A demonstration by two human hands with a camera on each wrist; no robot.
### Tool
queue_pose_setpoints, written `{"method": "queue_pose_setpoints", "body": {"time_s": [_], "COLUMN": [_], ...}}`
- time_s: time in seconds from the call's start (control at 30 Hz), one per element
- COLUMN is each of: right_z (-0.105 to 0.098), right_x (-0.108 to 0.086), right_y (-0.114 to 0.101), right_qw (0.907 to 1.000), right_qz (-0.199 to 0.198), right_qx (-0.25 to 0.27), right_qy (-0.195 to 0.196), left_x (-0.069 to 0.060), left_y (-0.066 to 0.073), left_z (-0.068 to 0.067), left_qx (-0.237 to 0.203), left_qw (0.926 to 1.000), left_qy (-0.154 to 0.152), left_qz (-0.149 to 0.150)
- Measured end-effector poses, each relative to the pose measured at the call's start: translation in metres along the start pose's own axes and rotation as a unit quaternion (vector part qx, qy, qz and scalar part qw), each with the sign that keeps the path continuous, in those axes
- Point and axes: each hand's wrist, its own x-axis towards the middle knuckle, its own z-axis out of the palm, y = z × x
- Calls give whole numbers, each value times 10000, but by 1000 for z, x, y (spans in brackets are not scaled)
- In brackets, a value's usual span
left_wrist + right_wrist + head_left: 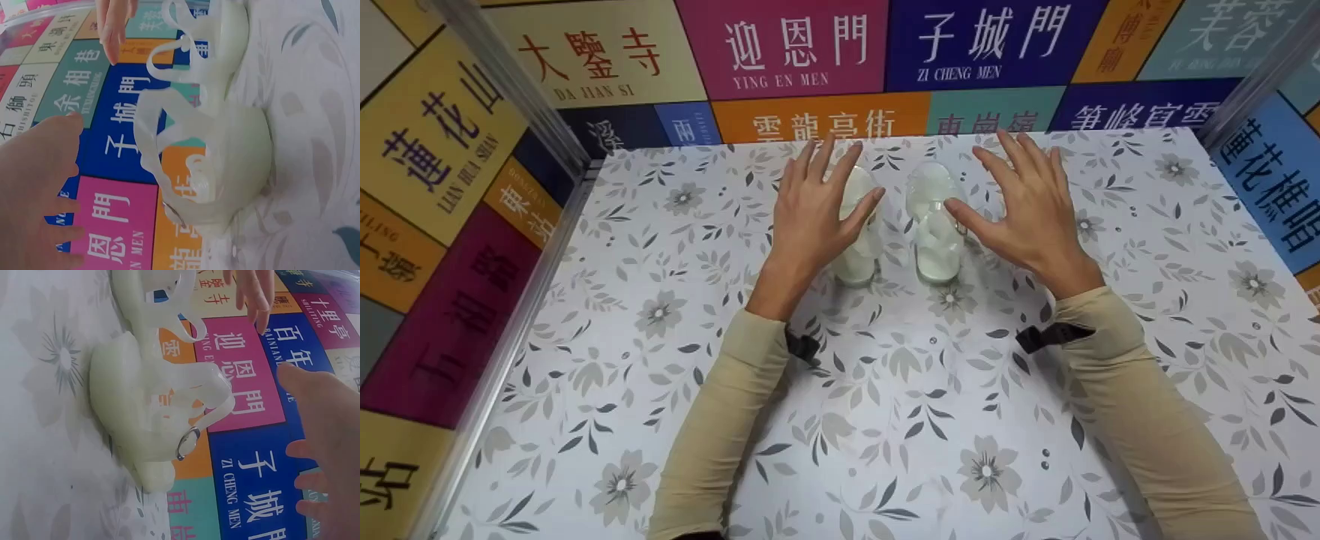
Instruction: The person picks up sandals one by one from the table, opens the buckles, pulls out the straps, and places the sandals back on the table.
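Two pale, translucent green sandals stand side by side near the back of the table, the left sandal (856, 259) and the right sandal (938, 255). My left hand (814, 206) hovers over the left sandal's outer side, fingers spread, partly hiding it. Beside the right sandal my right hand (1030, 206) is spread too, its thumb near the straps. In the left wrist view the nearer sandal (242, 152) shows looped straps, apart from the left hand (39, 180). A small metal buckle shows on the near sandal (124, 394) in the right wrist view, apart from the right hand (332, 439).
A white table (885, 390) with a grey leaf and flower print lies under both arms. Coloured panels (795, 45) with printed characters stand behind it and at both sides, with metal framing (502, 330) along the left edge. Dark bands sit at both wrists.
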Motion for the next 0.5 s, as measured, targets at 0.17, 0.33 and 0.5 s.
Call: {"method": "queue_pose_setpoints", "body": {"time_s": [0.17,0.33,0.5], "right_z": [1,2,5], "right_x": [-9,-20,-27], "right_y": [2,3,6], "right_qw": [9962,9895,9843], "right_qz": [-82,5,94], "right_qx": [735,1391,1750], "right_qy": [464,402,227], "left_x": [-3,-8,-12], "left_y": [15,29,41], "left_z": [-2,2,9], "left_qx": [-504,-943,-1169], "left_qw": [9978,9942,9907], "left_qy": [245,0,-276], "left_qz": [356,510,635]}}
